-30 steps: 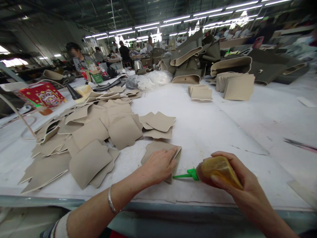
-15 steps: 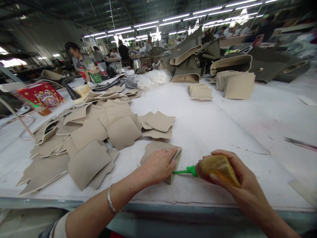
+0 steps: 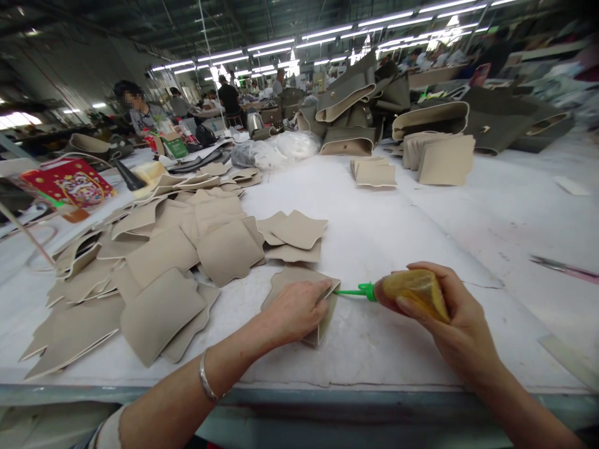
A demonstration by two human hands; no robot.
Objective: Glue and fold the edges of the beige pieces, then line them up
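A beige leather piece (image 3: 286, 278) lies on the white table near its front edge, with part of it folded over. My left hand (image 3: 297, 309) presses down on that piece and keeps hold of it, the index finger reaching to its right corner. In my right hand (image 3: 461, 321) is a soft glue bottle (image 3: 415, 294) with amber contents, tipped on its side. Its thin green nozzle (image 3: 350, 292) points left and meets the right edge of the leather piece near my left fingertips. Several similar pieces (image 3: 297, 228) are stacked just beyond.
A wide heap of beige leather pieces (image 3: 163, 312) covers the left side. Small stacks (image 3: 447, 161) and dark bags (image 3: 349, 93) stand at the back. Scissors (image 3: 564, 268) lie at right. A red festive box (image 3: 70, 184) sits far left; a person (image 3: 140, 112) is behind.
The bottle's nozzle has moved away from me along the piece's right edge, up to near the corner. My left hand stays on the piece. The whole view has shifted slightly.
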